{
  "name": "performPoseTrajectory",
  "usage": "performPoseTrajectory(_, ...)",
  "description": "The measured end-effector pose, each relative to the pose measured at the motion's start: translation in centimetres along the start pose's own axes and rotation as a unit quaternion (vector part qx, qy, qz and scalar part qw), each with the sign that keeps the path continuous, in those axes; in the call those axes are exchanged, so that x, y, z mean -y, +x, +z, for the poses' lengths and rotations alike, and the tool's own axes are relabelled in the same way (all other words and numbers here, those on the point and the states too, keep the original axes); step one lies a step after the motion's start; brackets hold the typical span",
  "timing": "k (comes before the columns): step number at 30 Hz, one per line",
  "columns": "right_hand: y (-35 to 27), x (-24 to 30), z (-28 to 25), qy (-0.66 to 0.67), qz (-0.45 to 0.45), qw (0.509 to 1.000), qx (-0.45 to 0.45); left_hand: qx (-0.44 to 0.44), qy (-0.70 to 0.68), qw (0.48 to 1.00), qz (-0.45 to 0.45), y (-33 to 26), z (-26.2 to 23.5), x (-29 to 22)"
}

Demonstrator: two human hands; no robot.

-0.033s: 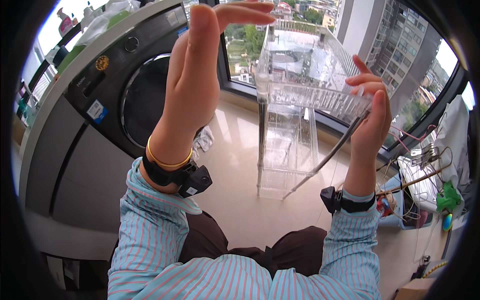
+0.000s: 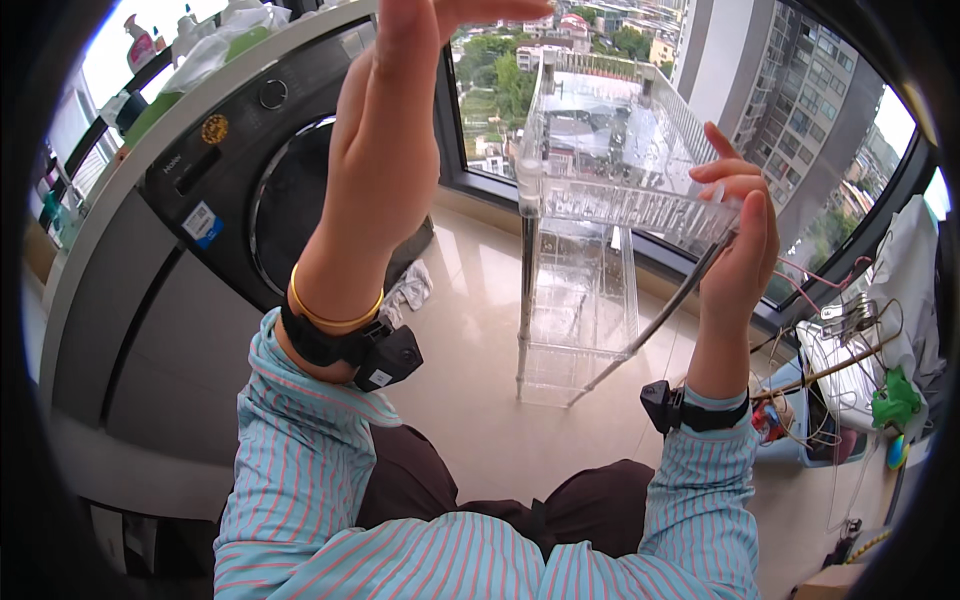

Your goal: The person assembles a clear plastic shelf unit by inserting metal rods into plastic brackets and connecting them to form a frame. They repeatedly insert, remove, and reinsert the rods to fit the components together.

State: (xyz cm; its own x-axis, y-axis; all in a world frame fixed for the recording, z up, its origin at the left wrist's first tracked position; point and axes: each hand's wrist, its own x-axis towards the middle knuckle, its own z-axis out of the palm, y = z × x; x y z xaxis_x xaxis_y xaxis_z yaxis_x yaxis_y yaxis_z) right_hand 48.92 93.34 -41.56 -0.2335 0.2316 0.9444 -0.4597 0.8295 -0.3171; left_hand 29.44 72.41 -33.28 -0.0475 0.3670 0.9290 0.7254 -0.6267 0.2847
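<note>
A clear plastic tiered rack (image 2: 620,206) with grey metal posts stands on the floor in front of the window. My right hand (image 2: 742,225) is closed around the near right corner of its top tier, the thumb on the near side and the fingers over the rim. Water drops or smears mark the top tier's bottom. Raised at the upper left, my left hand (image 2: 390,150) holds nothing that I can see. Its fingers stretch out to the right, apart from the rack, and the upper edge of the view cuts them off partly.
A dark front-loading washing machine (image 2: 290,200) sits under a counter (image 2: 150,160) at left, with bottles and bags on top. A crumpled cloth (image 2: 408,288) lies beside it. At right are a blue basket (image 2: 790,452), wire hangers (image 2: 850,370) and a white cloth (image 2: 900,260).
The view has shifted slightly, so the rack and washing machine appear a little lower. My left hand sits slightly higher in view. The right hand keeps its hold on the rack's corner.
</note>
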Motion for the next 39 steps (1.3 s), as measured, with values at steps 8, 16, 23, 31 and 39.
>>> performPoseTrajectory(8, -0.2, 1.1, -0.1, 0.027, 0.023, 0.999, -0.003, 0.261, 0.094, 0.959, -0.063, 6.6, -1.6, -0.9)
performPoseTrajectory(16, -0.3, 1.3, -0.2, -0.006, 0.039, 0.999, 0.009, 0.362, 0.376, 0.852, -0.035, 3.3, 4.8, 0.8)
performPoseTrajectory(23, -0.3, 1.1, 0.1, -0.02, 0.046, 0.999, -0.013, 0.562, 0.246, 0.762, -0.209, 3.4, 5.4, 0.4)
performPoseTrajectory(31, -0.3, 1.3, -0.2, -0.013, -0.003, 1.0, -0.009, 0.172, 0.024, 0.973, -0.155, 0.1, 1.7, 1.5)
performPoseTrajectory(39, -5.8, 0.4, 0.9, -0.149, 0.013, 0.987, -0.055, 0.005, -0.131, 0.927, -0.351, -12.7, 3.9, 2.6)
